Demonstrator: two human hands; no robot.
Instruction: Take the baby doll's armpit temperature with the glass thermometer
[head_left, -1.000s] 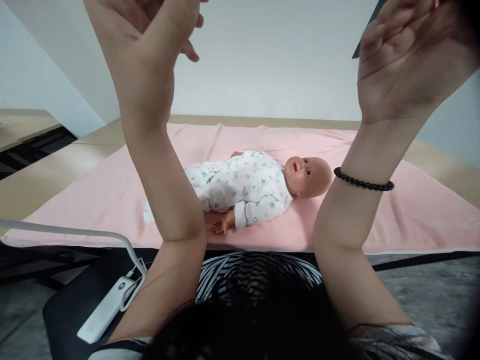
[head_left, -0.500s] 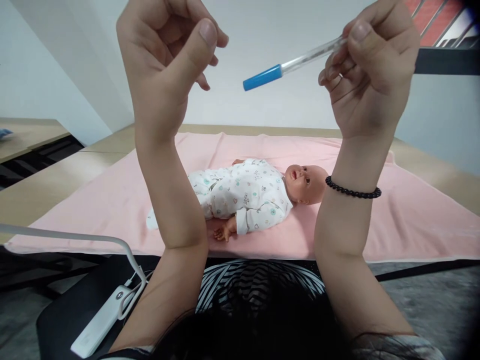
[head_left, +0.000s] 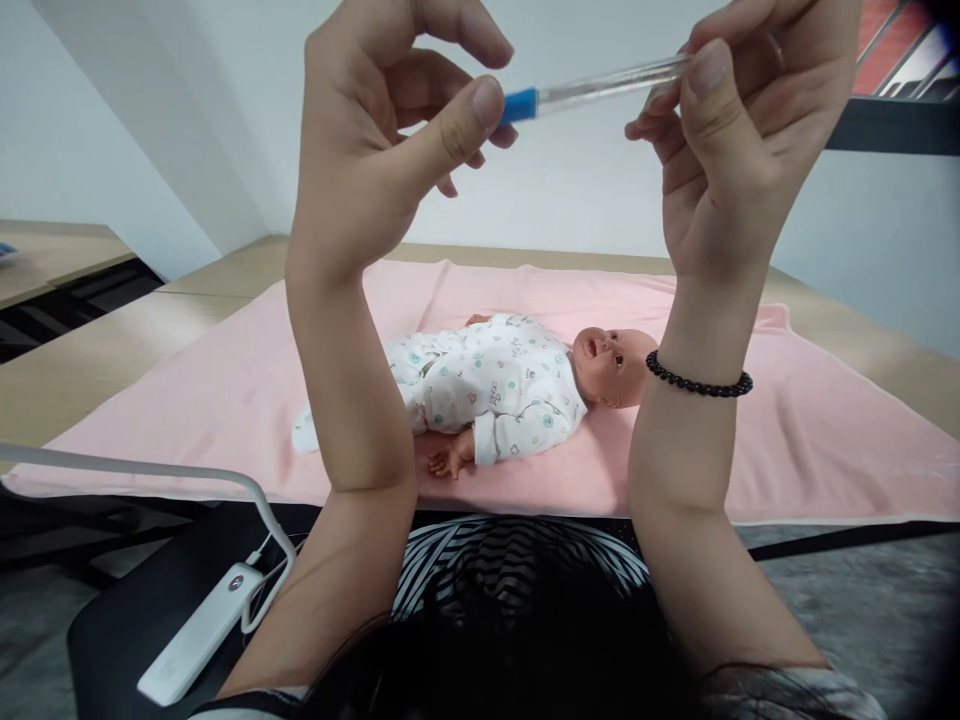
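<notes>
Up in front of me, my right hand (head_left: 739,120) pinches the far end of a glass thermometer (head_left: 607,85) between thumb and fingers. It is a slim clear tube with a blue cap (head_left: 521,106) pointing left, held nearly level. My left hand (head_left: 420,110) is at the cap, its thumb overlapping the cap's tip. The left index finger is raised off it, the other fingers are spread behind, and whether they touch the cap is hidden. Below, a baby doll (head_left: 495,385) in a white patterned suit lies on its back, head to the right, between my forearms.
The doll lies on a pink cloth (head_left: 825,430) spread over a wooden table (head_left: 75,370). At the lower left, a white power bank (head_left: 199,635) with a cable (head_left: 150,462) lies on a black seat (head_left: 97,640). A pale wall (head_left: 585,200) stands behind.
My left hand has moved right to the blue cap, which now lies partly behind its thumb. The thermometer has tilted closer to level, still in my right hand.
</notes>
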